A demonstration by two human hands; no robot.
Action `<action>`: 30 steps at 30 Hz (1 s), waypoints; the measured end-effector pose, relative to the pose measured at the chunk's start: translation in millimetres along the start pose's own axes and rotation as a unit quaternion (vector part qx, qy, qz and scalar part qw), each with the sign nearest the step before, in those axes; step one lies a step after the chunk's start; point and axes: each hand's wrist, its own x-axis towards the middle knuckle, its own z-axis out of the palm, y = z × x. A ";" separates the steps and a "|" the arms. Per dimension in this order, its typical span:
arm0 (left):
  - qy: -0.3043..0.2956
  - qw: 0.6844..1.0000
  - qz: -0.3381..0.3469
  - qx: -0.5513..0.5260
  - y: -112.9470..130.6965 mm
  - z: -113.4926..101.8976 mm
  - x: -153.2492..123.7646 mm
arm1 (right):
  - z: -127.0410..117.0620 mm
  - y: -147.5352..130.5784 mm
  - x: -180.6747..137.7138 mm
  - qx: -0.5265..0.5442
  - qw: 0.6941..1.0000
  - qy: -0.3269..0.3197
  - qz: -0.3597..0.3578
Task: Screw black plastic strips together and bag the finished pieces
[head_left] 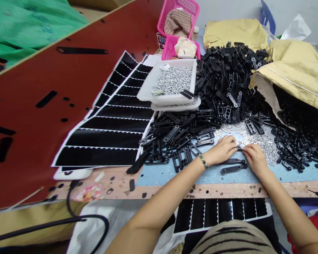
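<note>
Right of centre in the frame, we have a small black part (239, 148) just above the bench (201, 191). We pinch it at both ends, fingertips closed: the left hand (223, 151) at its left end, the right hand (255, 157) at its right, so it sits between the two grips. We judge it light, stiff and slightly slippery, hardly fragile, best held by its ends. Just below lie black arms (231, 169).

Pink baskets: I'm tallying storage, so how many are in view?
2. The rear basket holds striped cloth; the front basket stands just before it, behind the white tubs. Others could be hidden.
</note>
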 end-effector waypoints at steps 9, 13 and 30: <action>-0.047 0.999 -0.010 0.002 5.8 -12.3 -10.4 | -17.3 20.1 49.5 -0.095 0.990 0.063 0.086; 0.008 0.999 -0.028 0.028 15.3 -20.2 -10.4 | -17.3 22.2 59.2 -0.096 0.991 0.044 0.088; 0.030 0.995 -0.094 -0.011 35.6 -23.0 31.3 | -71.8 76.1 44.1 -0.071 0.977 0.100 0.174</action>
